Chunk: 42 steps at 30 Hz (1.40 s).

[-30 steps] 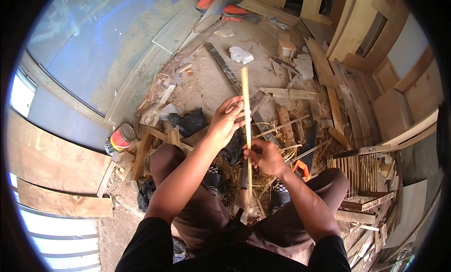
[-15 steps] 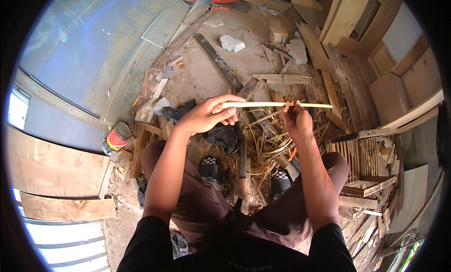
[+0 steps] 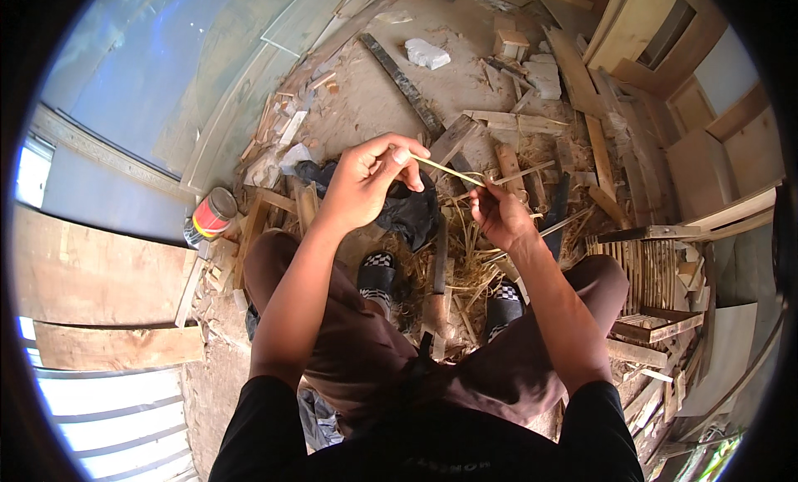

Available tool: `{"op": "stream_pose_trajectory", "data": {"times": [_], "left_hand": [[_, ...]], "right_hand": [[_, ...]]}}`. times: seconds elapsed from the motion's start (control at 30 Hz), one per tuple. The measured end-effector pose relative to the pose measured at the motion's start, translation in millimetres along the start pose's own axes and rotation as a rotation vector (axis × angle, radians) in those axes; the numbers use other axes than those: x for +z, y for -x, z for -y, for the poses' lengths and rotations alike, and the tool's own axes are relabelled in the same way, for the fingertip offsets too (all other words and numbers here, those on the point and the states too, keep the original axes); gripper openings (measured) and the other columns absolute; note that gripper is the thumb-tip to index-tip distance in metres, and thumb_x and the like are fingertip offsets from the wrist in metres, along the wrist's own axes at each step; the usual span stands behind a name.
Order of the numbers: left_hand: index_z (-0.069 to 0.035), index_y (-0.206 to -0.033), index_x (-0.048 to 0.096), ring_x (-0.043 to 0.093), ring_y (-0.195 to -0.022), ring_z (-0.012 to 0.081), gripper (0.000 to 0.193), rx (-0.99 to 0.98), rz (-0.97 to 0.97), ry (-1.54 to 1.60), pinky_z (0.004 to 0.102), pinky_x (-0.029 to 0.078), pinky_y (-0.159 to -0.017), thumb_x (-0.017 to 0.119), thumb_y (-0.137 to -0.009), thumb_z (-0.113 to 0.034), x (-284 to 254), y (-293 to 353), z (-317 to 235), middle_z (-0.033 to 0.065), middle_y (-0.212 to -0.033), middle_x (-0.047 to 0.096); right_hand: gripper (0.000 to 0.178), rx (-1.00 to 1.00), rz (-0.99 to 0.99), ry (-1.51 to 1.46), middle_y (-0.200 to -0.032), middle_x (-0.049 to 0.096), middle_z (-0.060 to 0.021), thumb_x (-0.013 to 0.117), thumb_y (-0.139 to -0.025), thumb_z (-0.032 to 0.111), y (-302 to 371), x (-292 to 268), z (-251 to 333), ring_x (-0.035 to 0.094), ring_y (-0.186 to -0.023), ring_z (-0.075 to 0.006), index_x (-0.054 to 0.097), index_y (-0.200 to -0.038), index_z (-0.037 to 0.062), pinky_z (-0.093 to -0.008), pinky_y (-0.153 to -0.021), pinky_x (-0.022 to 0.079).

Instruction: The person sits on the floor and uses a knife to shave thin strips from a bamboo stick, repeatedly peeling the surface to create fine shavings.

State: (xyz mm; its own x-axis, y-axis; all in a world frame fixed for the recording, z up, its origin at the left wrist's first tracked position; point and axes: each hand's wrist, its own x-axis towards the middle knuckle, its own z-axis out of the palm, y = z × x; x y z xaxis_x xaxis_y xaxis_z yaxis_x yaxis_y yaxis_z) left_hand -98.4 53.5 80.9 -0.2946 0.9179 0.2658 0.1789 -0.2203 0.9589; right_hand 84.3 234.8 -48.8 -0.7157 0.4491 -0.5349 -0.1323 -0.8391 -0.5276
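Note:
My left hand (image 3: 370, 181) and my right hand (image 3: 503, 214) are raised in front of me. Between them runs a thin, pale strip (image 3: 449, 169) that looks like bamboo, sloping down from left to right. The left fingers pinch its upper end; the right thumb and fingertips close on it lower down. Whether it runs on past the right hand is hard to make out. Below, between my sandalled feet, lies a long tool with a dark blade and a wooden handle (image 3: 434, 309). Pale shavings (image 3: 470, 270) are heaped beside it, under my right hand.
A black plastic bag (image 3: 411, 216) lies beneath my left hand. To the left stands a red and yellow can (image 3: 214, 214). Wood offcuts and a dark plank (image 3: 403, 84) litter the ground ahead, near a white block (image 3: 427, 54). On the right is a slatted wooden piece (image 3: 644, 274).
The strip has gone from nearly level to slanting down rightward. My right hand has moved left, closer to my left hand, and turned. The view has shifted slightly.

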Motion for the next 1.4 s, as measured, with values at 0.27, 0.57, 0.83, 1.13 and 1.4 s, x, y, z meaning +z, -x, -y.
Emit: {"op": "stream_pose_trajectory", "data": {"times": [0.27,0.57,0.83,1.13,1.4], "left_hand": [[-0.002,-0.092,0.049,0.061,-0.057,0.0180,0.037,0.047,-0.191,-0.013,0.0291,0.051,-0.051,0.040,-0.108,-0.033,-38.3,42.7,-23.2,0.0150,-0.096,0.058],[-0.003,-0.090,0.049,0.061,-0.057,0.0119,0.031,-0.047,-0.120,0.134,0.0229,0.048,-0.050,0.044,-0.108,-0.028,-54.6,76.8,-5.6,0.0079,-0.074,0.059],[-0.002,-0.091,0.049,0.062,-0.059,0.0112,0.031,-0.094,-0.075,0.136,0.0225,0.049,-0.051,0.045,-0.108,-0.028,-48.5,76.6,5.0,0.0074,-0.075,0.059],[-0.002,-0.093,0.043,0.060,-0.056,0.0197,0.036,0.032,-0.200,0.059,0.0291,0.050,-0.051,0.037,-0.109,-0.034,-19.5,106.5,-1.2,0.0130,-0.074,0.053],[-0.002,-0.092,0.043,0.059,-0.058,0.0192,0.035,0.009,-0.474,0.034,0.0287,0.049,-0.052,0.038,-0.109,-0.032,35.4,154.8,22.2,0.0131,-0.074,0.053]], "right_hand": [[0.054,0.204,-0.015,0.804,-0.086,0.069,-0.0150,0.048,-0.103,0.048,14.5,-19.4,-94.3,0.067,-0.070,-0.0241,0.064,-0.094,-0.0027,-0.0381,-0.070,0.060],[0.080,0.236,-0.268,1.581,-0.104,0.066,-0.0288,0.069,-0.087,0.052,6.7,-114.1,-249.7,0.068,-0.095,-0.0395,0.047,-0.123,-0.0161,-0.0465,-0.082,0.055],[0.068,0.050,-0.331,1.736,-0.107,0.064,-0.0307,0.073,-0.083,0.037,-10.9,-142.5,-278.7,0.067,-0.094,-0.0406,0.051,-0.119,-0.0164,-0.0460,-0.081,0.057],[0.050,0.251,-0.306,1.549,-0.091,0.070,-0.0220,0.067,-0.087,0.042,28.2,-110.1,-180.2,0.069,-0.083,-0.0365,0.067,-0.108,-0.0036,-0.0472,-0.074,0.054],[0.044,0.013,-0.099,1.556,-0.101,0.069,-0.0220,0.060,-0.095,0.041,132.0,-92.9,-57.6,0.066,-0.101,-0.0385,0.068,-0.107,-0.0005,-0.0462,-0.086,0.050]]}}
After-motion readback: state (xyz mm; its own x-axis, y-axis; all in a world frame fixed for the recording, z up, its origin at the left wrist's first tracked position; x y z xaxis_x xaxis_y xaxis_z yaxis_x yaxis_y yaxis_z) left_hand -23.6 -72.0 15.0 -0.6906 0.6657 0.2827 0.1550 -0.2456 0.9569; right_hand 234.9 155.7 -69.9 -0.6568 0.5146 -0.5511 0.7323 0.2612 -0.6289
